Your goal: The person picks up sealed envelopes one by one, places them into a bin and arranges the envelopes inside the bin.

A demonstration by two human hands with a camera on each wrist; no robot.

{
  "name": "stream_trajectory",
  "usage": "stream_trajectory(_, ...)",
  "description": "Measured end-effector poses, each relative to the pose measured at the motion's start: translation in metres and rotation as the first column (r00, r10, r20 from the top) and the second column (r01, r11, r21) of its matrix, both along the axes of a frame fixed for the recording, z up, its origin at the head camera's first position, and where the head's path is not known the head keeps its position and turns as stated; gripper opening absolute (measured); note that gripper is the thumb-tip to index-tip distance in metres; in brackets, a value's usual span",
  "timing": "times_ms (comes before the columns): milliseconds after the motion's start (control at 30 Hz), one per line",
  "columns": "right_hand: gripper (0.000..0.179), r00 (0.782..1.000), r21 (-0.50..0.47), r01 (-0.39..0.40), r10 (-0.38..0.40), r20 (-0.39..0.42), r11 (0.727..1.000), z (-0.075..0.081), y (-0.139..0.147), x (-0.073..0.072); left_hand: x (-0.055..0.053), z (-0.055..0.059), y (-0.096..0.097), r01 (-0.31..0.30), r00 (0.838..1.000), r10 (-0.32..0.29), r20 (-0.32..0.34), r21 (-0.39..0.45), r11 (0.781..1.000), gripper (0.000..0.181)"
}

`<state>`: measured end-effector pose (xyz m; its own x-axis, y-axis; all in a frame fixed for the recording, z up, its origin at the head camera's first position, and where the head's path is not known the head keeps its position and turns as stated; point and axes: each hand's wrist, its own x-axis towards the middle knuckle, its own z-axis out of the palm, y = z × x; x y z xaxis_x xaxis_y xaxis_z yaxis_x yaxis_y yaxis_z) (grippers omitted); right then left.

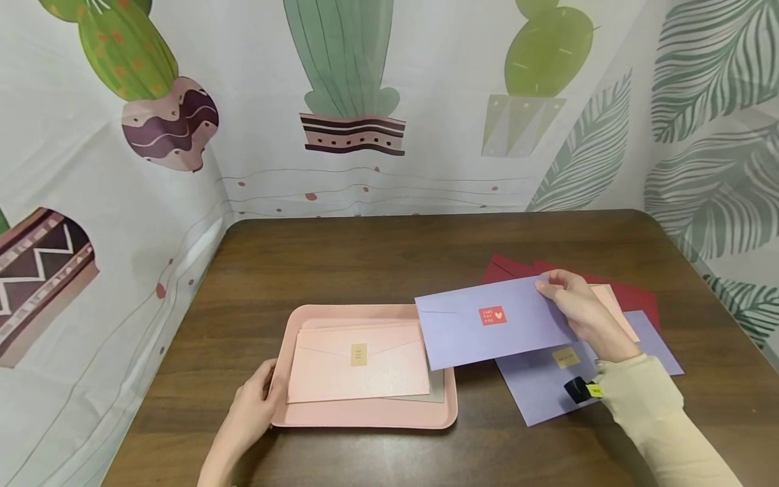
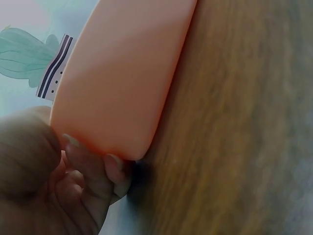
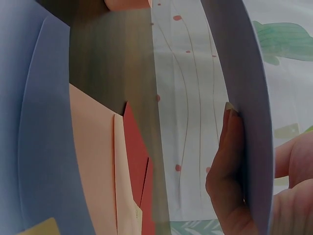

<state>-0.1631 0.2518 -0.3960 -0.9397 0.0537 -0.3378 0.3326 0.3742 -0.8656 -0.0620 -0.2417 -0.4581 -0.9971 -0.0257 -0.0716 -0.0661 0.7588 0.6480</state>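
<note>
A lavender envelope [image 1: 450,338] with a red heart sticker hangs from my right hand [image 1: 581,311], pinched at its right end between thumb and fingers. Its left end overlaps the right side of a pink tray [image 1: 365,420] in the head view. My left hand [image 1: 252,402] grips that tray by its left end; in the left wrist view, fingertips [image 2: 113,164] press on the tray's outer wall [image 2: 122,78]. Inside the tray lie pink envelopes [image 1: 328,382], the top one with a gold sticker, over a greyish envelope [image 1: 436,388] that shows at the right.
Right of the tray, another lavender envelope [image 1: 526,389] with a yellowish sticker lies on the brown table [image 1: 341,264]. Beyond it are a pink envelope [image 1: 616,312] and red envelopes [image 1: 643,301], partly covered by my right hand and the held envelope. A cactus-print cloth [image 1: 255,135] hangs behind the table.
</note>
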Motion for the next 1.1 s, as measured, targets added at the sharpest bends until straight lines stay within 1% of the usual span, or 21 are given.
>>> stream_trajectory(400,0.051,1.0,-0.002,-0.016,0.016,-0.013,1.0,-0.002,-0.003,0.002,0.001,-0.001,0.0,0.004,0.999,-0.004,0.032,0.019,1.0,0.036)
stream_trajectory(833,0.051,0.999,-0.015,-0.028,0.028,-0.022,0.999,-0.001,-0.009,0.003,0.0,-0.001,0.0,-0.002,0.999,0.001,0.036,0.029,1.0,0.036)
stream_trajectory(1100,0.051,0.999,-0.023,-0.033,0.032,-0.019,0.999,-0.002,-0.014,0.003,0.0,-0.001,0.0,-0.003,1.0,0.002,0.025,0.026,1.0,0.035)
